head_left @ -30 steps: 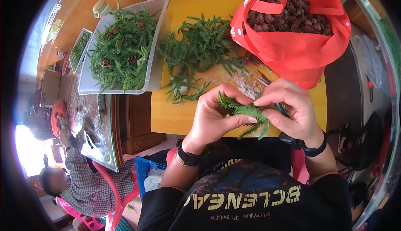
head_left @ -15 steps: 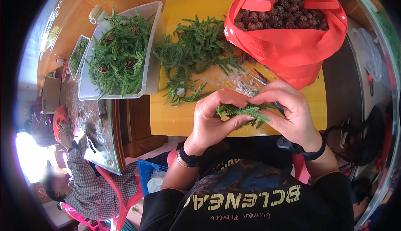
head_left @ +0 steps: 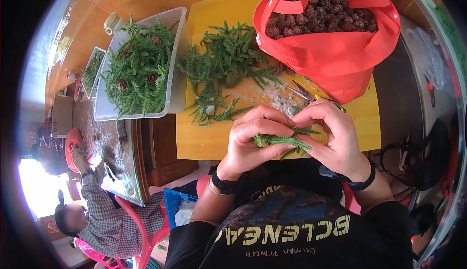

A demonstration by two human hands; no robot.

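Observation:
Above the near edge of the yellow table, my left hand (head_left: 249, 135) grips a green artificial pine sprig (head_left: 279, 141), thumb and fingers closed round its needles. My right hand (head_left: 334, 135) meets it from the other side, its thumb and forefinger pinched at the sprig's upper part. The fingertips nearly touch, so whatever lies between them is hidden. Just beyond my hands is a pair of pliers (head_left: 304, 94), partly covered by my right hand. A heap of loose pine sprigs (head_left: 221, 60) spreads over the table farther away.
A red cloth bag (head_left: 331, 60) full of pine cones (head_left: 326, 16) stands at the back right. At the left, a clear plastic bin (head_left: 181, 65) holds sprigs with several cones. Another person (head_left: 116, 215) sits at a side table (head_left: 90, 142). Pale debris (head_left: 279, 96) lies on the yellow table (head_left: 209, 142).
My hands have drawn closer together around the sprig, and my right fingers have shifted. More of the pliers' yellow-and-black handles now shows beyond my right hand. The view has tilted slightly.

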